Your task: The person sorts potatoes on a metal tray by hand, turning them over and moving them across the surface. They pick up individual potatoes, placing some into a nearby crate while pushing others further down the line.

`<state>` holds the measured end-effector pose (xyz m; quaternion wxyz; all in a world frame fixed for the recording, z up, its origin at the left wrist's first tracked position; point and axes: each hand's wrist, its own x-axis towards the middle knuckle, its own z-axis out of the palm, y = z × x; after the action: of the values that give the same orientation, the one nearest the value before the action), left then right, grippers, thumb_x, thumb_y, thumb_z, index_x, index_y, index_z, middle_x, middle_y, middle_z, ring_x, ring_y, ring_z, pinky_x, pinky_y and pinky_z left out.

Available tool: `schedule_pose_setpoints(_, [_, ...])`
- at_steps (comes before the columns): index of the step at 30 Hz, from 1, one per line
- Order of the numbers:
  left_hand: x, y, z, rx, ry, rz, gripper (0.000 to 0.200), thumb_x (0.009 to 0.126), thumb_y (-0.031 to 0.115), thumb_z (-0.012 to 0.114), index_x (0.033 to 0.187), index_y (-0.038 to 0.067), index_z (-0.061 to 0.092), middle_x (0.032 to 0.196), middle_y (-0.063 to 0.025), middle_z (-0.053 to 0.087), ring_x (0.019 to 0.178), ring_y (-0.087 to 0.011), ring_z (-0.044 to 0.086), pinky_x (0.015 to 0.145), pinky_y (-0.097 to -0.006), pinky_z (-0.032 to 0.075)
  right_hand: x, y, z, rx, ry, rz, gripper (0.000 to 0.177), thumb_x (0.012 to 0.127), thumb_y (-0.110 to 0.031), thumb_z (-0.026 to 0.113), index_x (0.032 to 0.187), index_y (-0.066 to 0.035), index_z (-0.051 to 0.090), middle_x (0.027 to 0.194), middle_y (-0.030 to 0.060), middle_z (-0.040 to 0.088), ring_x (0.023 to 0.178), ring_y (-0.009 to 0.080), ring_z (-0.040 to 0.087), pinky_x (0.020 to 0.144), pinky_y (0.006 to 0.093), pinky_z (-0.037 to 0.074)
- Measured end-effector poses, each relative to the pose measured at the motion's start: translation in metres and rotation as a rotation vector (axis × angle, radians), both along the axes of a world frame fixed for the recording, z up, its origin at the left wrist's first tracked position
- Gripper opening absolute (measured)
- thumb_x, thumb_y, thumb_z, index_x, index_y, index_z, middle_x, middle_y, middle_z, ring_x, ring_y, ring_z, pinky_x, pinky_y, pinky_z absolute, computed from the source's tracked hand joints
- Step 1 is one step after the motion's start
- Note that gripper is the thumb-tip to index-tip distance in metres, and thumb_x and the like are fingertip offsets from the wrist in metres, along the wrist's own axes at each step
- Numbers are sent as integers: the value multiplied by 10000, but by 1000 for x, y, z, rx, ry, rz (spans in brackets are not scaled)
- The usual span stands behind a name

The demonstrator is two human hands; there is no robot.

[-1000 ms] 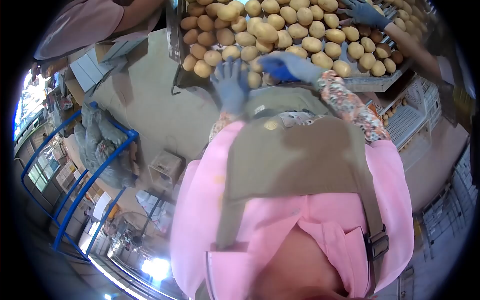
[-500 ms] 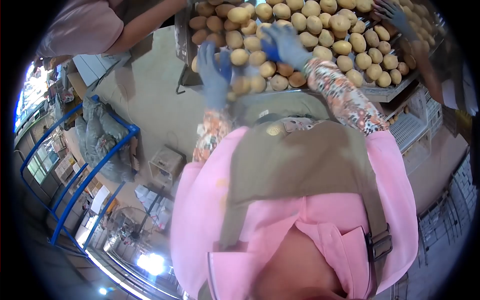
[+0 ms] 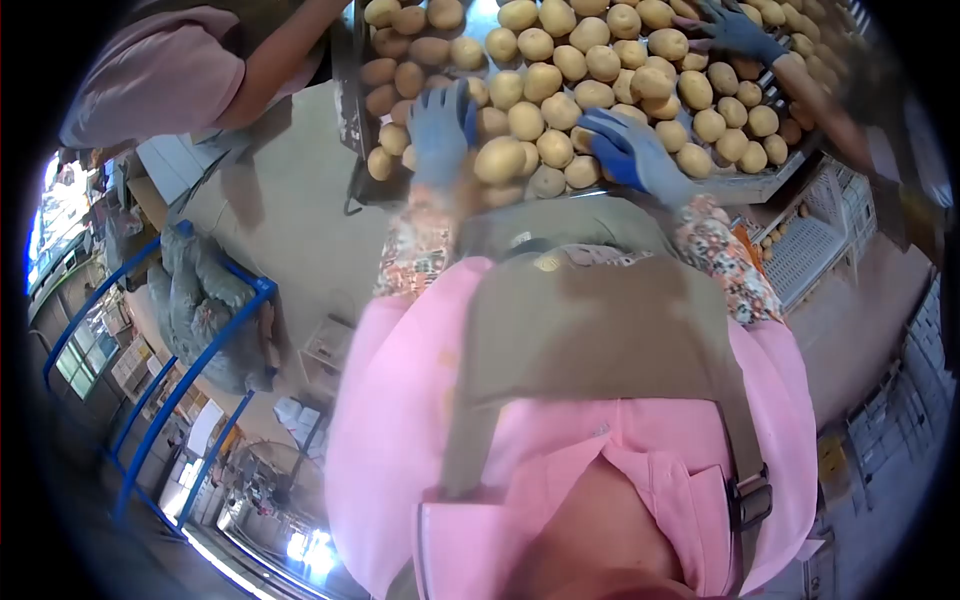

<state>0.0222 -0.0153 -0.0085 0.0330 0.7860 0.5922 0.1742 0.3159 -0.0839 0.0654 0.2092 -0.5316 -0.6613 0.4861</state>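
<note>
Many potatoes (image 3: 543,82) lie spread over a metal sorting table (image 3: 745,186) in front of me. My left hand (image 3: 440,135), in a grey glove with a blue palm, rests over the potatoes at the table's near left, its fingers stretched out. Lower right, my right hand (image 3: 635,152), gloved the same way, reaches across potatoes at the near edge with fingers extended and touches or nearly touches one potato (image 3: 583,139). Between the hands, a larger-looking potato (image 3: 499,160) lies near the front edge. What is under both palms is hidden.
Another person's gloved hand (image 3: 738,32) is among the potatoes at the far right. A second person's bare arm (image 3: 285,65) reaches in at the left. A white plastic crate (image 3: 808,250) with potatoes stands below right. A blue metal frame (image 3: 205,345) holds grey sacks (image 3: 200,290).
My right hand has come back from the middle of the potatoes toward the near edge and rightward. My left hand has shifted slightly right. Potatoes between the hands have moved.
</note>
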Motion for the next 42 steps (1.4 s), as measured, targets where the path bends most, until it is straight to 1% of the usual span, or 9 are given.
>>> schedule_pose_setpoints(6, [-31, -74, 17, -140, 220, 126, 339, 899, 251, 567, 1223, 153, 599, 1071, -127, 641, 1038, -316, 584, 939, -423, 432, -63, -19, -41, 224, -456, 384, 399, 912, -341, 548, 1305, -279, 576, 1421, 131, 461, 1297, 414, 405, 1096, 512, 292])
schedule_pose_setpoints(12, [2, -7, 35, -381, -388, 108, 424, 933, 293, 537, 1304, 87, 537, 1271, -187, 564, 1117, -366, 574, 944, -418, 459, -125, 8, -50, -618, 404, 413, 422, 919, -419, 523, 1257, -180, 603, 1334, 134, 538, 1213, 358, 499, 976, 458, 423])
schedule_pose_setpoints(19, [30, 38, 23, -651, -172, 33, 593, 871, 384, 606, 1400, 184, 427, 1420, -199, 436, 1184, -391, 531, 997, -445, 428, -60, 21, -31, -107, 379, 197, 352, 897, -140, 518, 1243, -93, 563, 1279, 168, 551, 1063, 384, 563, 911, 439, 455])
schedule_pose_setpoints(21, [20, 28, 36, -606, -269, 19, 492, 854, 306, 625, 1291, 106, 520, 1198, -176, 583, 1038, -334, 616, 868, -429, 500, -15, 14, -47, 499, -247, 77, 458, 839, -167, 642, 1282, -93, 553, 1331, 114, 540, 1165, 304, 522, 1002, 385, 403])
schedule_pose_setpoints(26, [7, -16, 27, -1085, -1584, -36, 467, 907, 235, 630, 1319, 62, 491, 1125, -103, 603, 1105, -242, 595, 882, -370, 506, 45, -18, -26, 445, -428, 243, 417, 903, -215, 570, 1301, -93, 543, 1313, 137, 558, 1178, 304, 537, 1032, 424, 378])
schedule_pose_setpoints(30, [37, -53, 64, -874, -1950, -82, 589, 869, -123, 558, 1393, 45, 347, 1315, -112, 467, 1177, -275, 552, 940, -345, 518, 12, 4, -19, -127, 61, -261, 373, 916, -225, 551, 1267, -104, 585, 1207, 170, 627, 1158, 334, 577, 995, 381, 432])
schedule_pose_setpoints(34, [53, -63, 81, -685, -1564, 4, 573, 866, -103, 582, 1378, 44, 370, 1332, -134, 468, 1217, -283, 532, 947, -356, 515, -40, -10, -60, 527, -642, 185, 358, 929, -202, 529, 1273, -119, 585, 1359, 176, 527, 1294, 284, 476, 1045, 359, 377])
schedule_pose_setpoints(39, [62, -55, 103, -964, -2426, 224, 420, 960, 129, 556, 1340, 29, 410, 1270, -142, 529, 1176, -272, 569, 916, -329, 526, -68, 16, -54, -357, -15, 393, 371, 987, -230, 400, 1304, -127, 563, 1447, 153, 418, 1320, 254, 395, 1077, 325, 314])
schedule_pose_setpoints(42, [66, -69, 110, -391, -1135, -123, 363, 978, 248, 518, 1265, 30, 484, 1164, -111, 583, 1082, -215, 600, 833, -278, 532, -64, 26, -69, -258, 211, 193, 319, 974, -188, 440, 1241, -80, 577, 1240, 134, 565, 1118, 255, 533, 967, 332, 409])
